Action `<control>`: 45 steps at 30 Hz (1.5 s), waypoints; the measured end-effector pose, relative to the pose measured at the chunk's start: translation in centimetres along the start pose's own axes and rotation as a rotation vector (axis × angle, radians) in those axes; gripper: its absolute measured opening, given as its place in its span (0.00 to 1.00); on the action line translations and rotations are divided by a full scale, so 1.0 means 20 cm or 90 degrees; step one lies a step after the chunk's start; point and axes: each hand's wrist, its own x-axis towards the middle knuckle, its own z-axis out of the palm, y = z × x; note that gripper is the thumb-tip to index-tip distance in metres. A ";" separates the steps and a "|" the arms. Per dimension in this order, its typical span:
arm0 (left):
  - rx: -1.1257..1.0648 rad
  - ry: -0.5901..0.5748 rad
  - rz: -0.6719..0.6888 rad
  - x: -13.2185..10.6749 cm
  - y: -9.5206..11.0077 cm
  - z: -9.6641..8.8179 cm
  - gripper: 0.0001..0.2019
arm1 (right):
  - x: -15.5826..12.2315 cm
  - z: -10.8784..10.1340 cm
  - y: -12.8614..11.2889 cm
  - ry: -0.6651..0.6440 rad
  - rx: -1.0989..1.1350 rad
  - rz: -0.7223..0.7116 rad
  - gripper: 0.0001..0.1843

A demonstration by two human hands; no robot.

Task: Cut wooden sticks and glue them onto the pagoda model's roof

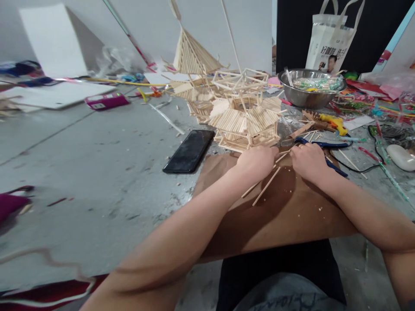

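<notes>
My left hand (259,163) is closed over the brown sheet, just in front of a pagoda-like model (246,123) built of thin wooden sticks. A little to its right, my right hand (308,162) is closed too. A thin wooden stick (283,156) spans the gap between the two hands, and both grip it; most of the fingertips are hidden. More sticks (266,186) lie on the brown sheet (292,220) below my left hand. Blue-handled pliers (333,144) lie partly behind and under my right hand.
A black phone (189,151) lies left of the model. Behind it stands a pointed stick roof (194,54). To the right are a metal bowl (311,99), a yellow glue gun (337,124), cords and a white mouse-like object (401,157). A magenta case (106,101) sits farther left.
</notes>
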 end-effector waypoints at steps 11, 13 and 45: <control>-0.161 -0.010 0.068 0.05 -0.05 0.01 0.12 | 0.02 0.04 0.08 0.000 0.126 -0.002 0.16; -0.234 -0.025 0.093 0.06 -0.07 0.01 0.11 | 0.03 0.06 0.10 0.027 0.176 -0.021 0.16; -0.996 -0.099 -0.135 0.12 -0.08 0.09 0.04 | 0.04 0.18 0.14 0.055 0.109 -0.185 0.18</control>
